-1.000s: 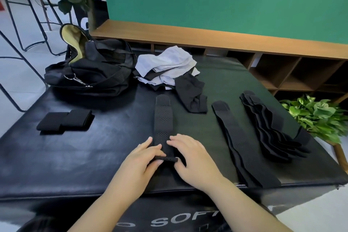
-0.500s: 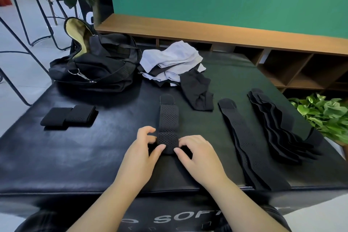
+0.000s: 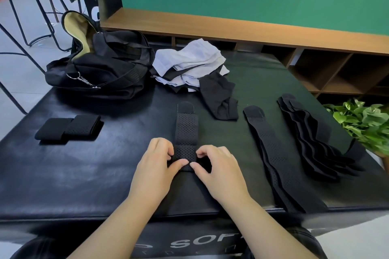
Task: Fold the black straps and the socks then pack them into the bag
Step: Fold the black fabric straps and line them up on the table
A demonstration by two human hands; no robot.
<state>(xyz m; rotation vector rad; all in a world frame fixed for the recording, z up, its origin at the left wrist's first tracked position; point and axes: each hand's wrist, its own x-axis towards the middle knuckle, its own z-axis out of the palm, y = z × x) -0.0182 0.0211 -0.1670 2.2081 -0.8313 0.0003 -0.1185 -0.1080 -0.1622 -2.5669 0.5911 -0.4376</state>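
**Both hands on one rolled strap**

Here, one perforated black strap (image 3: 186, 132) lies straight out from the hands on the black padded counter (image 3: 88, 174), its near end turned over into a short fold. The left hand (image 3: 154, 166) and right hand (image 3: 219, 169) sit at either side of that fold, fingers curled in close, thumbs meeting on its near edge and fingertips pinching its sides; each hand is narrowed round the strap and holds nothing else.

Counted out: two folded straps (image 3: 68, 128) lie touching each other, well to the left of the left hand. To the right of the right hand runs a long stack of flat straps (image 3: 280, 162), and further right a second, fanned pile of straps (image 3: 315, 139); how many lie in either pile cannot be told, as the layers overlap. Beyond the hands, past the far end of the held strap, one black sock (image 3: 219, 99) lies just beside a heap of white socks (image 3: 189, 63) with dark pieces mixed in, number unclear. One black bag (image 3: 101, 71) stands beyond and left of the hands, its top open to a yellowish lining, a metal clip on its side.

Below the wrists, on the front face of the counter, white letters read "SOF", with the rest hidden by the right arm. A leafy green plant (image 3: 362, 122) stands off the counter's right edge.
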